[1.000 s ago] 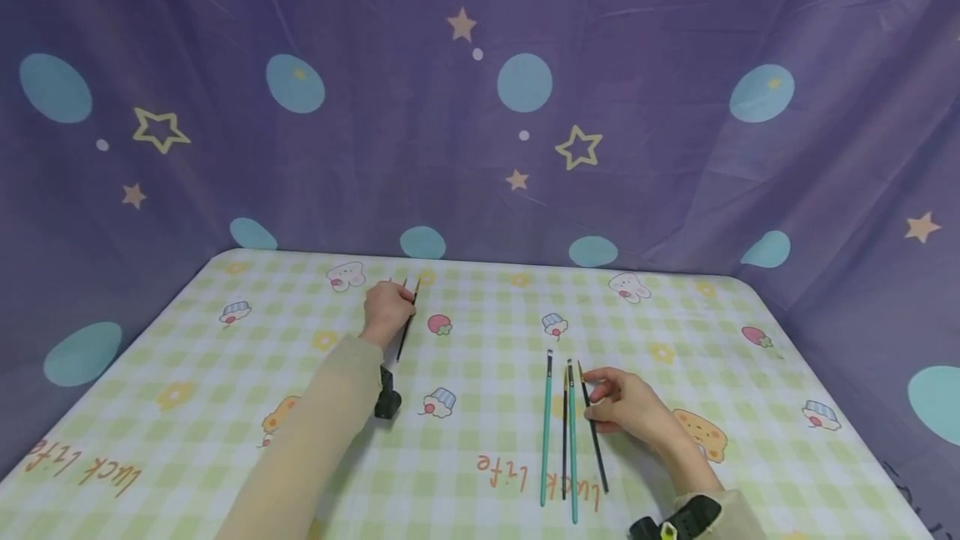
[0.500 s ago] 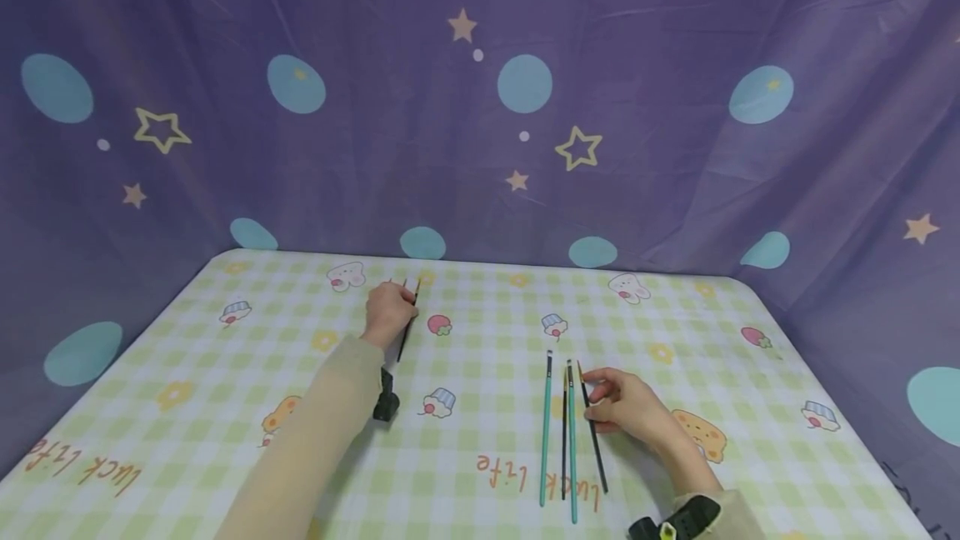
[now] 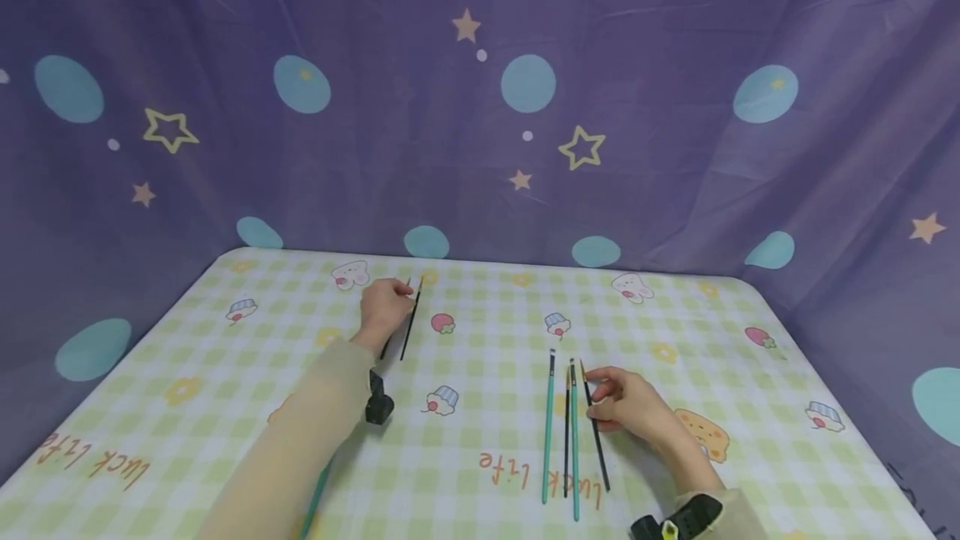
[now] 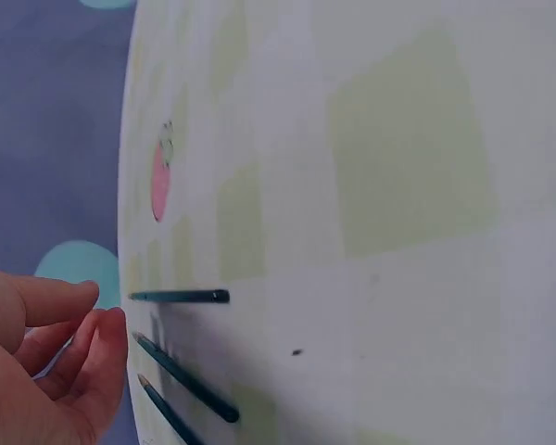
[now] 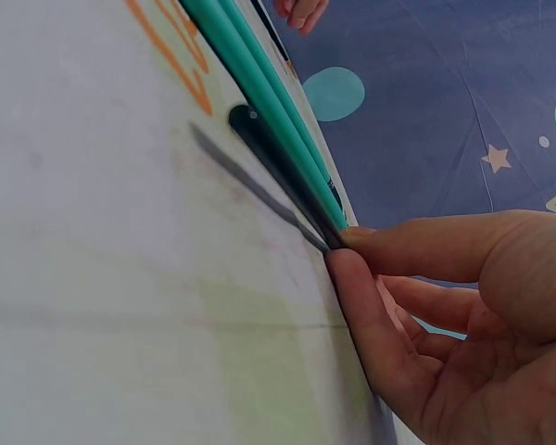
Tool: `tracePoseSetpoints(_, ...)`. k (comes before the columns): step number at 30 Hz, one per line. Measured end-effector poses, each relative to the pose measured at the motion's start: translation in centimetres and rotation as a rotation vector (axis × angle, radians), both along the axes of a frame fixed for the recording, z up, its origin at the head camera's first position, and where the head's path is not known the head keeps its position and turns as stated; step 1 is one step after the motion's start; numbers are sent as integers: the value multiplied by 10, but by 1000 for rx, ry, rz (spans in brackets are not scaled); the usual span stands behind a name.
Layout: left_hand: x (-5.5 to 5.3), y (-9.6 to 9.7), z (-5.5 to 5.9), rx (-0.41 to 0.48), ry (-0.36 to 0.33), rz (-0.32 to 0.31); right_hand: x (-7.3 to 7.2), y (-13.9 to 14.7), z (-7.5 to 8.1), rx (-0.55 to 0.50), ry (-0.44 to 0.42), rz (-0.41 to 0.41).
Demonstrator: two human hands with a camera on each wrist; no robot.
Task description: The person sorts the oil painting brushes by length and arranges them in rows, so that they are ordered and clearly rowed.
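My left hand (image 3: 385,307) hovers over the far left of the table, thumb and fingers slightly apart with nothing between them. Beside it lies a thin dark paintbrush (image 3: 412,319); the left wrist view shows another dark paintbrush (image 4: 187,378) and a third dark brush (image 4: 167,408) close by. At the right, my right hand (image 3: 632,407) pinches a dark paintbrush (image 5: 287,171) between thumb and index finger, near its bristle end. Just left of that hand lie a teal paintbrush (image 3: 575,448), a thin dark brush (image 3: 567,440) and another teal paintbrush (image 3: 548,432).
A green checked tablecloth (image 3: 480,407) with printed cartoons covers the table. Part of a teal handle (image 3: 317,494) shows beside the left forearm. Behind the table hangs a purple curtain (image 3: 420,148) with stars and dots.
My left hand has shifted slightly left, away from the dark brush at its side, uncovering more of a second one. A teal handle now shows by the left forearm. The right hand stays put.
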State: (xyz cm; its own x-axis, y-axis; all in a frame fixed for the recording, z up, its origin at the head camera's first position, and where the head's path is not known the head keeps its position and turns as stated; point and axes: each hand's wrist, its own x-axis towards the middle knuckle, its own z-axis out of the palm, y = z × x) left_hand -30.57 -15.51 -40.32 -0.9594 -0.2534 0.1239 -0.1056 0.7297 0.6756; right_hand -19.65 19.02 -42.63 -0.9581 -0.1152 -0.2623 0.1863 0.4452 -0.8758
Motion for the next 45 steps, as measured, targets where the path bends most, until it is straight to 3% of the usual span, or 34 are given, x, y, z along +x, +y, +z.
tracePoseSetpoints(7,16,7,-3,27,-21,-88,1,0,0,-3,6,2)
tracePoseSetpoints(13,30,20,-2,131,-63,-151,1,0,0,-4,1,-5)
tracePoseSetpoints(21,46,45,-9,216,-105,-231,0,-1,0,-6,6,-4)
tracePoseSetpoints(30,70,77,-6,339,-203,-363,0,0,1,-2,8,2)
tracePoseSetpoints(35,80,95,-12,354,-235,-426,1,0,0,-8,9,9)
tracePoseSetpoints(45,100,130,-9,461,-350,-455,-1,0,-1,-12,-3,-3)
